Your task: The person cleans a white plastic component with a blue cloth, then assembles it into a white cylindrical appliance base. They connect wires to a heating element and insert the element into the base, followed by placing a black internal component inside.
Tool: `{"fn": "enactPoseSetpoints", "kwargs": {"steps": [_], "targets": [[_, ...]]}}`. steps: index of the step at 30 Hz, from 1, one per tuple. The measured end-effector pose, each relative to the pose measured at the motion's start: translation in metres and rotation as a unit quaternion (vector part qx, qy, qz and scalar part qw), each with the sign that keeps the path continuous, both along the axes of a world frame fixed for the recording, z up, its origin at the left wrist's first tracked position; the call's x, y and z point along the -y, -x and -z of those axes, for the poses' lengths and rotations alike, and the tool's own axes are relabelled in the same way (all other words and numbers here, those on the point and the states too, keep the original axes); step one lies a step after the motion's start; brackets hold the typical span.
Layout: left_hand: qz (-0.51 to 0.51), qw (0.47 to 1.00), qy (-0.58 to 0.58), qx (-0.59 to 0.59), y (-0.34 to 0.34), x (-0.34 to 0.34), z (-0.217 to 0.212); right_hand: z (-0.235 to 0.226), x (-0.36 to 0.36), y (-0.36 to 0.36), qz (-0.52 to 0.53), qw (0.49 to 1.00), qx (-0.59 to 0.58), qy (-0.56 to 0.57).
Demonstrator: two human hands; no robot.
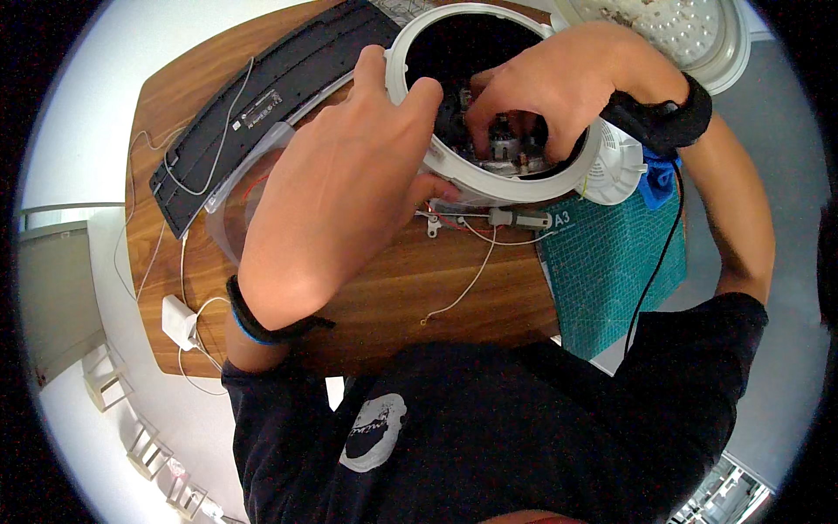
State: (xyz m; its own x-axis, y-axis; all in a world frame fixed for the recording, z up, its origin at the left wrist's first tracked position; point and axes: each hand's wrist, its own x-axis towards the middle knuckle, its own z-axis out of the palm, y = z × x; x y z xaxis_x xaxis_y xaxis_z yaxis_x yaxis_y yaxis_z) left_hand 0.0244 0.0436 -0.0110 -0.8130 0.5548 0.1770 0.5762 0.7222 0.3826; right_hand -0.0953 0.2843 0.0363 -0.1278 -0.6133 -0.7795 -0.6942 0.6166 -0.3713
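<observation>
A round white appliance housing (489,186), like a rice cooker's body, lies with its open end toward me at the far side of the table. My left hand (349,157) grips its left rim, fingers over the edge and thumb against the near wall. My right hand (559,87) reaches into the dark opening, fingers bent down around the inner parts. Metal fittings (504,144) show between thumb and fingers. Whatever the fingertips hold is hidden. Beside the housing's near side lies a small white part with wires (519,218).
A black keyboard (262,109) lies upside down at the left. A white charger (179,321) with cables sits near the left edge. A green cutting mat (615,271), a white vented plastic part (615,166) and a blue cloth (656,183) are at right. A dimpled metal lid (681,39) is beyond.
</observation>
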Motion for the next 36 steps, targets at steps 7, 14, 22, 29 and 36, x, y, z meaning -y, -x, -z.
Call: {"fn": "enactPoseSetpoints", "kwargs": {"steps": [7, 14, 22, 29, 36], "targets": [[-0.001, 1.0, -0.006, -0.007, 0.0, 0.0, 0.001, -0.006, -0.008, 0.007, 0.03, 0.998, 0.021, 0.041], [0.0, 1.0, 0.004, -0.004, 0.0, -0.001, -0.001, -0.003, -0.012, 0.013, 0.01, 0.997, 0.073, 0.034], [0.003, 1.0, -0.014, 0.005, 0.001, 0.0, 0.0, 0.01, -0.01, 0.01, 0.019, 0.987, 0.139, 0.078], [-0.007, 1.0, -0.01, -0.007, 0.001, -0.002, 0.001, 0.011, -0.008, 0.013, 0.024, 0.992, 0.1, 0.068], [-0.005, 1.0, -0.019, 0.001, 0.001, -0.001, 0.0, 0.001, -0.008, 0.007, 0.073, 0.996, 0.032, 0.036]]}}
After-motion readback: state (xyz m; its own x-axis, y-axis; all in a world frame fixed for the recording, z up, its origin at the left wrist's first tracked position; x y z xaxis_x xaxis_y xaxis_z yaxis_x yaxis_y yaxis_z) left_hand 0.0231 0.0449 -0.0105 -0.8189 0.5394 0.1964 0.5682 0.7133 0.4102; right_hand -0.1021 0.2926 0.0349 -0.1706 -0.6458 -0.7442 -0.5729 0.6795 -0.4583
